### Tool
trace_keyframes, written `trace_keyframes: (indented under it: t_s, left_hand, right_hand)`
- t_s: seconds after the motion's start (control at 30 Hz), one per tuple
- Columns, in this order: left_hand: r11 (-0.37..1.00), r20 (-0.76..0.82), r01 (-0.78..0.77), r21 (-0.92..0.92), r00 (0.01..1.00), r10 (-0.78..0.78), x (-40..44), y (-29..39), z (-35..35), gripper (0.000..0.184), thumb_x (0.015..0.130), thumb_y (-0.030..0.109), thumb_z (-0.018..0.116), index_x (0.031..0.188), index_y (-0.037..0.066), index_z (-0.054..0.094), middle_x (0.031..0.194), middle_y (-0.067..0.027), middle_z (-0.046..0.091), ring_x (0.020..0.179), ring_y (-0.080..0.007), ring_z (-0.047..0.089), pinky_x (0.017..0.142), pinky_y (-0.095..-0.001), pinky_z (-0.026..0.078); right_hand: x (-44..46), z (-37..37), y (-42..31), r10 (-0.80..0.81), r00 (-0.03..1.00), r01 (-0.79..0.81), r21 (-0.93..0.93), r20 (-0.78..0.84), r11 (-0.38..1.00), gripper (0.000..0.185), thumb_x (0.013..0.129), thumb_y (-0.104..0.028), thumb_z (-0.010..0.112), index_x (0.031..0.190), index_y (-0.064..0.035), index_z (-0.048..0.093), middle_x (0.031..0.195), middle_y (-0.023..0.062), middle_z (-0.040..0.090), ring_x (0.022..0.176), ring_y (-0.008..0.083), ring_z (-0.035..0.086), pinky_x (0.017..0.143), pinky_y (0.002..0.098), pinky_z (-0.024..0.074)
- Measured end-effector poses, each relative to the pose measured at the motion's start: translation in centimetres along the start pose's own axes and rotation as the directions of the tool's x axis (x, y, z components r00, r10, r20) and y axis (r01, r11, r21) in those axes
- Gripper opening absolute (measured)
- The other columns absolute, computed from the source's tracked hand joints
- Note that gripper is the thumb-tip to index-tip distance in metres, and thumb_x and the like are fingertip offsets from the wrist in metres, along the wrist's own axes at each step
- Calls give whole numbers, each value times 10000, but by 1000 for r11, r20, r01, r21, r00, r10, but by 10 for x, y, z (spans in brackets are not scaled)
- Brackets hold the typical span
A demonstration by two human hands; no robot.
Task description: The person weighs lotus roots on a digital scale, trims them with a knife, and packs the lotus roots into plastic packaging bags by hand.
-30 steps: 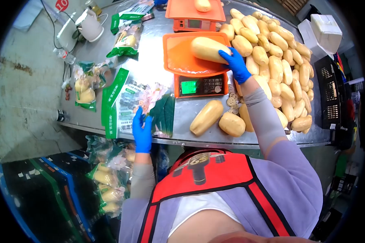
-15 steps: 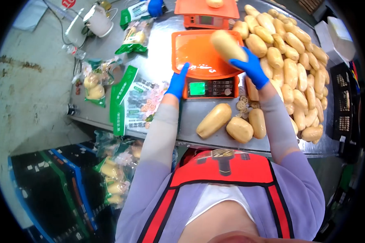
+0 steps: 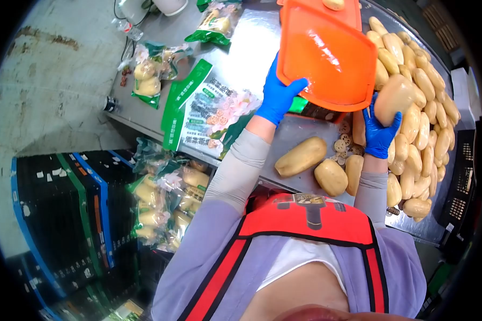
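My left hand (image 3: 277,95), in a blue glove, grips the left edge of an orange tray (image 3: 326,59) with the thumb over its rim. The tray is tilted above a scale (image 3: 318,111), whose green display is partly hidden. In my blue-gloved right hand (image 3: 379,136) is a thick, pale lotus root (image 3: 395,100), held at the edge of a large pile of lotus roots (image 3: 423,128). A long lotus root (image 3: 301,156) and two shorter ones lie by the table's front edge. Cut lotus slices (image 3: 341,145) lie near them.
A flat green-and-white printed bag (image 3: 209,115) lies left of the scale. Filled bags (image 3: 147,80) sit farther left, with more bags (image 3: 168,200) below the table edge. A second orange scale (image 3: 348,13) stands at the back. Black crates (image 3: 53,214) are stacked at lower left.
My left hand has lifted and tilted the orange tray off level. My right hand has carried the lotus root from over the tray rightward to the pile. The view has shifted.
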State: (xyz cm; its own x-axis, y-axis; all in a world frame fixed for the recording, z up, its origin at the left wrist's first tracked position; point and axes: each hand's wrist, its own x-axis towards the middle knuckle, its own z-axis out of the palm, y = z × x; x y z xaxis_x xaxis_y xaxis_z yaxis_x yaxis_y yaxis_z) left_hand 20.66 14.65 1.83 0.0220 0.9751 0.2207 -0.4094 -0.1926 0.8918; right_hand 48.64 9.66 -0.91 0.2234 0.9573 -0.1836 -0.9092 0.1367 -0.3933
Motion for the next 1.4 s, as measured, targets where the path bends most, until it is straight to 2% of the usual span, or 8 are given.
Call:
trace_keyframes:
  t_s: [0.1,0.17,0.4,0.53,1.07,1.13,1.3,1.4]
  left_hand:
    - [947,50,-185,261,983,178,1,45,27,727,659,179,734,1289,3,417,1195,-150,521,1051,-263,532,886,-361,438]
    - [494,270,-538,683,815,513,-5,83,50,613,625,195,741,1153,-14,510,1154,-178,542,1007,-299,560,849,-368,457]
    - [-5,592,-683,730,629,504,-55,141,103,468,703,219,648,1139,379,599,1215,-105,515,975,-258,518,827,-382,358]
    - [-92,614,-757,647,446,651,-65,128,115,460,684,284,744,1123,242,613,1189,-110,548,915,-262,535,709,-352,382]
    - [367,309,-537,760,795,522,-44,98,61,720,645,190,760,1253,-14,433,1212,-167,514,1059,-318,528,859,-405,433]
    - [978,-44,42,202,998,-34,-33,91,40,597,718,67,718,1235,-31,436,1177,-139,540,1049,-212,547,867,-332,466]
    - [972,-226,76,-222,966,-127,-14,32,-4,515,734,-8,651,1216,3,469,1141,-116,560,1037,-236,559,887,-357,468]
    - [941,-243,180,-285,937,-253,-5,4,-31,517,738,22,652,1222,14,468,1143,-111,561,1036,-252,561,889,-369,469]
  right_hand:
    - [-6,27,-5,-37,999,35,104,20,994,821,757,-465,574,1353,14,275,1355,228,352,1269,372,323,1070,557,196]
    - [2,21,-7,10,999,-16,168,38,986,832,742,-500,576,1352,-11,292,1340,223,368,1257,369,331,1063,553,212]
    - [-6,40,11,2,1000,-3,106,16,994,786,755,-563,517,1308,-27,362,1279,193,433,1209,354,375,1044,555,239]
    - [-17,51,19,14,999,-17,75,32,997,769,766,-574,488,1299,-31,373,1271,189,438,1201,351,383,1039,552,246]
    - [-20,54,-30,20,1000,-24,224,18,974,725,817,-619,363,1268,-54,415,1259,178,442,1162,340,422,1016,543,277]
    - [-23,61,-42,-27,1000,26,124,12,992,730,814,-618,372,1269,-49,414,1251,177,451,1154,338,430,1011,538,286]
    - [-3,27,-71,-563,799,506,-739,210,444,522,861,-250,559,1294,-8,396,1245,143,490,1148,248,479,966,357,373]
    - [-6,33,-65,-540,815,521,-672,209,527,484,846,-178,580,1260,24,432,1187,106,524,1086,190,497,951,310,375]
